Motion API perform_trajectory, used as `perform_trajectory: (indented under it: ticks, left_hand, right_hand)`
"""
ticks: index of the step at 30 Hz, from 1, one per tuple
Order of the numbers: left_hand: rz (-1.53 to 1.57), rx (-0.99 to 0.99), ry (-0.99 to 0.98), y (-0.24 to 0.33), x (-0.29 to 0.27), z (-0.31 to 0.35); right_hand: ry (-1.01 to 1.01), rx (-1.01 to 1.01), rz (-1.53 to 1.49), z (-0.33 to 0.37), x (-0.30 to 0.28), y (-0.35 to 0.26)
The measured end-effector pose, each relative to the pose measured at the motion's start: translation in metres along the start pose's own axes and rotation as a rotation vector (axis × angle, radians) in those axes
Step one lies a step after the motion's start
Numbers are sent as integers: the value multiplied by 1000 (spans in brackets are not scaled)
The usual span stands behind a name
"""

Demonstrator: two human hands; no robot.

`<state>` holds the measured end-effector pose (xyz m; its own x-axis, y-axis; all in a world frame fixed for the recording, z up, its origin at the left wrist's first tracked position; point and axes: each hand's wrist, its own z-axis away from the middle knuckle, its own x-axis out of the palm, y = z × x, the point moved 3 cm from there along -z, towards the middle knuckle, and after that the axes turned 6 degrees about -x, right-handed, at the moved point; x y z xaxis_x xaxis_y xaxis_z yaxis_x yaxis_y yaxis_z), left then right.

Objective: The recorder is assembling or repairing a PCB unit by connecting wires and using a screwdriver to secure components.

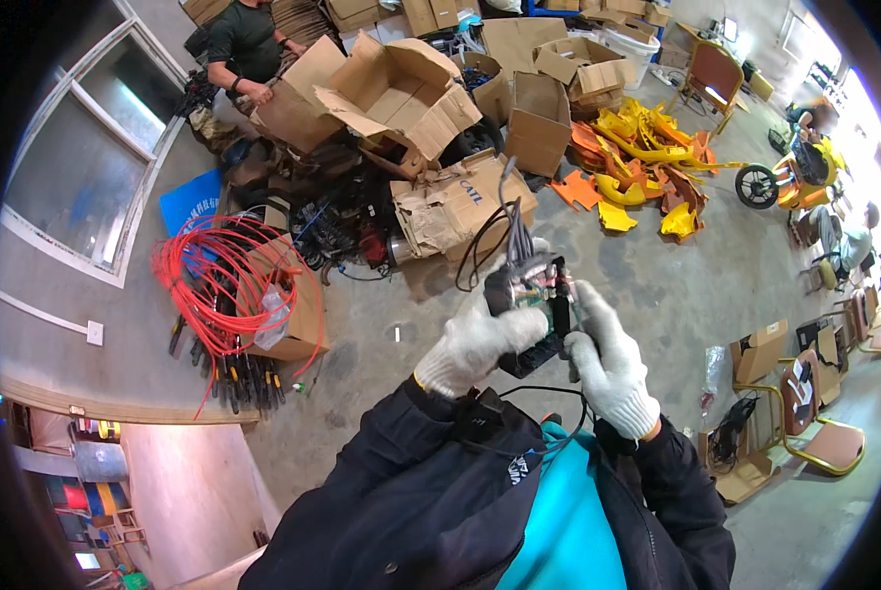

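Note:
In front of my chest I hold up a black-cased electronic unit, its open side showing a green circuit board. My left hand, in a white knit glove, wraps around the left side of the case with the thumb across its front. On the right side, my gloved right hand has its fingers and thumb closed against the unit's edge; whether it pinches a small part there I cannot make out. Grey and black cables rise from the unit's top. A thin black cable loops below it.
Coiled red tubing lies by the left wall. Opened cardboard boxes are heaped ahead. Yellow and orange plastic panels cover floor at the back right. Chairs stand at right. Another person is at the far left.

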<state>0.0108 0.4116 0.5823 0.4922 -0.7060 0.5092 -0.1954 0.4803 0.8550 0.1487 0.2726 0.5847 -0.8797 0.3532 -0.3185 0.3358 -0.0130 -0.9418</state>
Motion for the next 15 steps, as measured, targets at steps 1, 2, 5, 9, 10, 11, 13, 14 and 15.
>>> perform_trajectory:
  ticks: [1,2,5,9,10,11,13,14,15]
  left_hand:
    - [141,3,-51,1,-1,-2]
    - [271,-6,-93,1,-1,-2]
    - [483,-24,-197,3,-5,-1]
    - [553,-58,-233,-5,-2,1]
    - [522,-62,-241,-7,-2,2]
    - [491,-66,-251,-9,-1,2]
    - [455,-81,-207,-15,0,4]
    - [472,-122,-204,-18,-1,5]
    - [490,-164,-201,-20,-1,6]
  right_hand:
    - [130,21,-25,1,-2,1]
    - [165,101,-97,1,-5,2]
    - [206,239,-249,2,-25,-1]
    - [130,176,-170,-10,-39,-14]
    - [114,169,-173,-14,-41,-17]
    - [110,143,-191,-17,-43,-22]
    - [38,162,-169,-24,-43,-30]
    - [11,157,-144,-28,-41,-34]
    - [-5,103,-179,-32,-40,-39]
